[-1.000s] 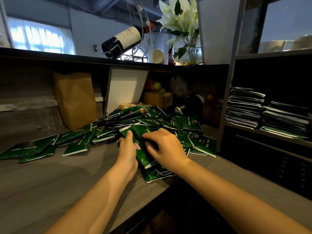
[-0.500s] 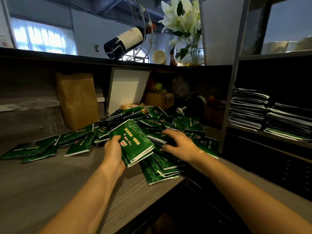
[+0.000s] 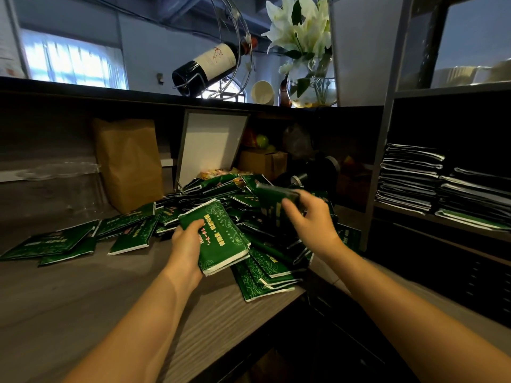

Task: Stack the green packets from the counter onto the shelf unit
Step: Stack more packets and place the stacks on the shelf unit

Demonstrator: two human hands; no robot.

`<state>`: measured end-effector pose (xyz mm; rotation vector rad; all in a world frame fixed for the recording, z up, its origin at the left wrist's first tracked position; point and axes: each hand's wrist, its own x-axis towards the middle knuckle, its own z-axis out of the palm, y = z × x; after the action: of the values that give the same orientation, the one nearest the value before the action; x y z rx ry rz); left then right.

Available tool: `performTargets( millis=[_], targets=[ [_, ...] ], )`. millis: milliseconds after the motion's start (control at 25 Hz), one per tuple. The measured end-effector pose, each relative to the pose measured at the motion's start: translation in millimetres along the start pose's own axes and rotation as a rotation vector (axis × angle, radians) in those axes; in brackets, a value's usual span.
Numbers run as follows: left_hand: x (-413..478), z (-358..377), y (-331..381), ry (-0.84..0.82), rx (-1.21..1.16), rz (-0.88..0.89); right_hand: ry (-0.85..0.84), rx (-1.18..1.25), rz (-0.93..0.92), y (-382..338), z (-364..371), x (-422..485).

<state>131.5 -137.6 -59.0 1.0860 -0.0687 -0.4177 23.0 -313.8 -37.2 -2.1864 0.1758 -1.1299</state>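
Gripping a small stack of green patterned packets (image 3: 218, 239) by its left edge, thumb laid across the top face, a person's left hand (image 3: 186, 244) holds the bundle just above the near side of a loose heap of matching green packets (image 3: 260, 269) strewn over a grey wood-grain counter (image 3: 69, 299). Over the right side of the heap, the right hand (image 3: 312, 219) is raised with its fingers curled round a single dark green packet (image 3: 273, 200), which is blurred; how firmly it is pinched cannot be told.

Right of the heap stands a dark shelf unit with a grey metal upright (image 3: 387, 134), its middle shelf carrying two neat piles of flat packets (image 3: 409, 178). Left of the heap, more packets trail along the counter, and behind them a tall brown paper bag (image 3: 130, 161) stands upright. Directly behind the heap, a box lid with a white inner face (image 3: 210, 145) leans open beside a small cardboard carton (image 3: 262, 163). On the ledge above the heap, a dark wine bottle with a pale label (image 3: 210, 62) lies tilted in a wire holder, near white lilies in a round glass vase (image 3: 312, 87).
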Motion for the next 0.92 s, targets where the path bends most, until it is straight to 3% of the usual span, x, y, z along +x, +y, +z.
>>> performTargets(
  millis=[120,240,480,600,800,920],
  targets=[
    [-5.9,7.3,-0.6,-0.060,0.053,0.093,0.079,0.352,0.066,-21.3,-5.8,4.7],
    [-12.7,14.9,-3.2,-0.137,0.142,0.128,-0.028,0.549,0.210,-39.4,-3.3,4.8],
    [-13.6,15.2,-7.2,-0.167,0.314,0.169,-0.238,0.572,0.382,-43.1,-3.1,3.4],
    [-11.6,13.8,-7.4,-0.143,0.335,0.173,-0.263,0.586,0.429,-37.8,-2.0,5.3],
    [-24.9,27.3,-11.8,-0.236,0.152,0.104,-0.052,0.302,0.257,-29.1,28.6,-10.7],
    [-30.4,31.7,-18.2,-0.285,0.180,0.137,0.026,0.203,0.185,-26.8,40.2,-17.0]
  ],
)
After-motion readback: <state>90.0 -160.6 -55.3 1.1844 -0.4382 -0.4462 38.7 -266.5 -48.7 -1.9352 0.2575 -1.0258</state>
